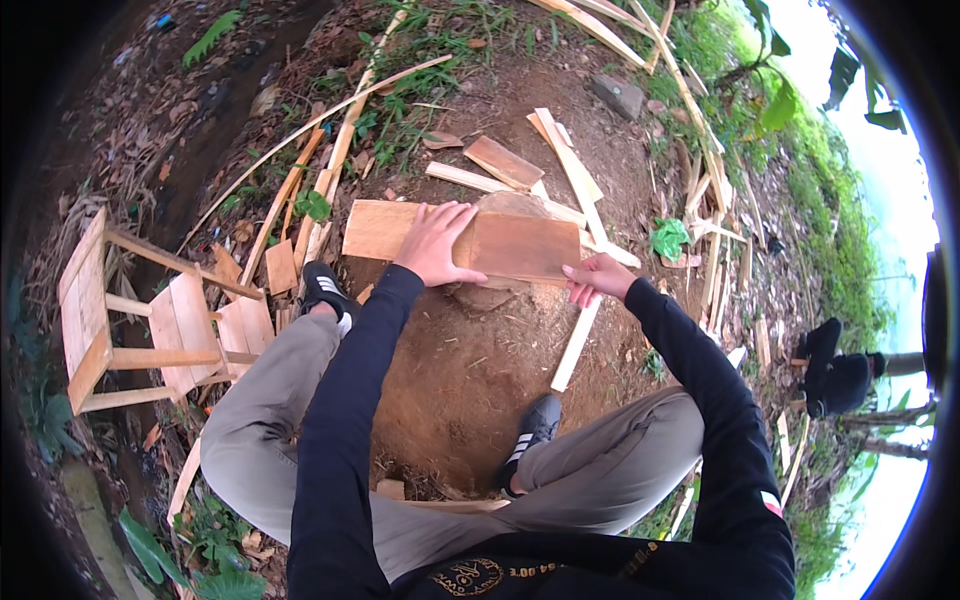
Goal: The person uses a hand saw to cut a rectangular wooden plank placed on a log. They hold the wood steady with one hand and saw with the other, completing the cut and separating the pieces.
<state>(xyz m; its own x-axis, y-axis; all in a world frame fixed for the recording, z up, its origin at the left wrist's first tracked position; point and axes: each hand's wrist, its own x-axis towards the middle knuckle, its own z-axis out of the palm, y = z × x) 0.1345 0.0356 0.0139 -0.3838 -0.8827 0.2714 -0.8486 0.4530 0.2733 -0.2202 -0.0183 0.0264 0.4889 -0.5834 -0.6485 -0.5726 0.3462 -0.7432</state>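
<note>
A long pale wooden board [378,228] lies across a wood stump [478,297], and a shorter, darker brown board [525,245] overlaps its right part. My left hand [434,246] clasps the pale board at the overlap, its fingers toward the far edge and its thumb at the near edge. The thumb and fingertips touch the darker board's left end. At that board's near right corner, my right hand [600,277] pinches the wood between thumb and fingers. Most of the stump is hidden beneath the boards.
Beyond the stump lie a brown offcut [503,162] and several pale strips [570,170]. A wooden chair-like frame [140,315] lies at the left. To the right are a crumpled green wrapper [668,239] and long slats [712,170]. A grey stone [618,96] sits farther back.
</note>
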